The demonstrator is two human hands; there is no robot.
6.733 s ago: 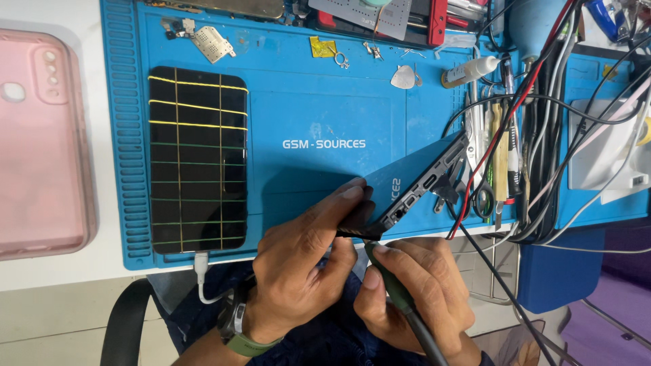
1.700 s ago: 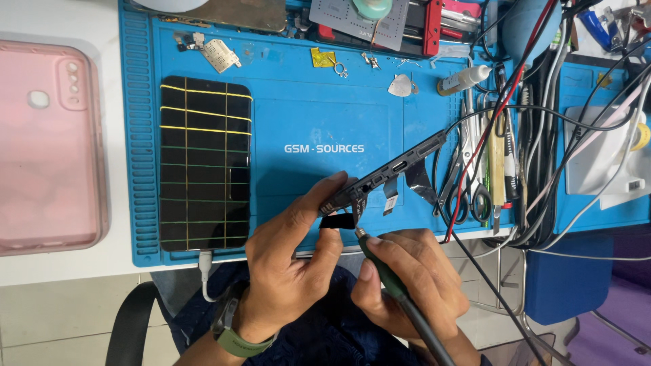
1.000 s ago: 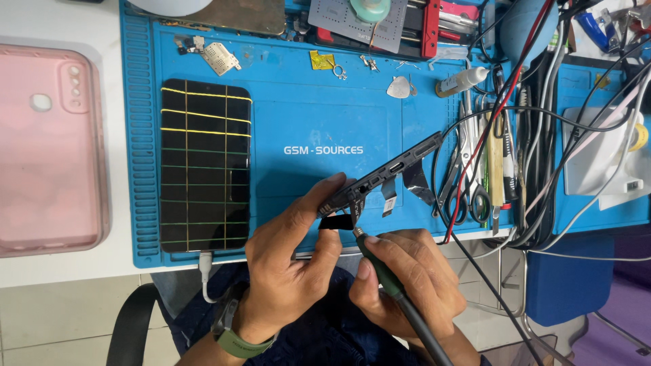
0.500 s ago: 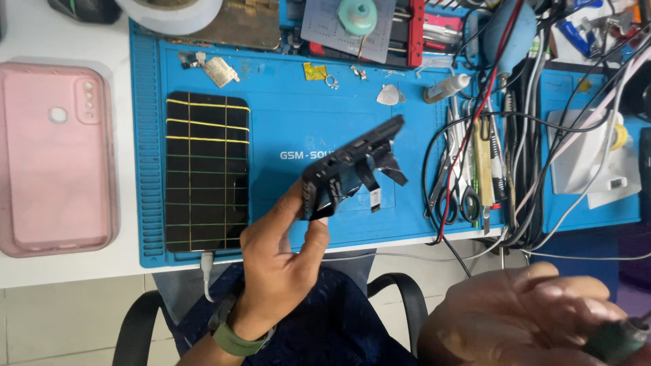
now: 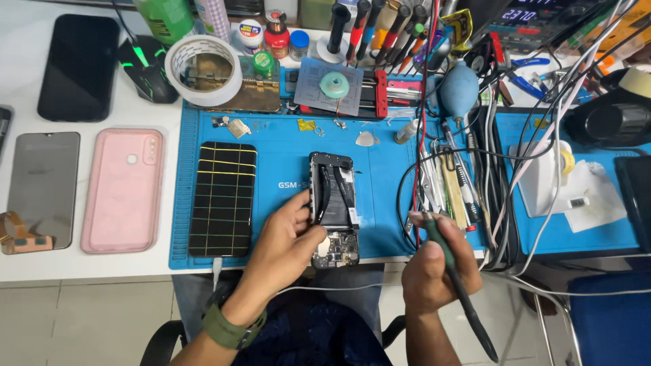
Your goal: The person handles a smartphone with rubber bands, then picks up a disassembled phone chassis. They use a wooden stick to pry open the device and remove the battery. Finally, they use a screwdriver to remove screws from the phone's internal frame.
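Observation:
My left hand (image 5: 281, 247) grips the lower left edge of an opened phone (image 5: 333, 207) that lies flat on the blue work mat (image 5: 285, 139), its circuit board and ribbon cables facing up. My right hand (image 5: 437, 268) is closed around a dark green pen-shaped tool (image 5: 454, 278) with a black cable trailing down; its tip points up and left, a hand's width to the right of the phone. A green watch band circles my left wrist.
A black pad with yellow grid lines (image 5: 222, 198) lies left of the phone. A pink phone case (image 5: 122, 188), a grey screen (image 5: 42, 188) and a black phone (image 5: 80, 64) sit on the white table. Tape roll (image 5: 203, 61), screwdrivers, tweezers and tangled cables (image 5: 488, 183) crowd the back and right.
The phone has gone from held on edge above the mat to lying flat on it. My right hand has drawn the tool away to the right. The view has tilted up.

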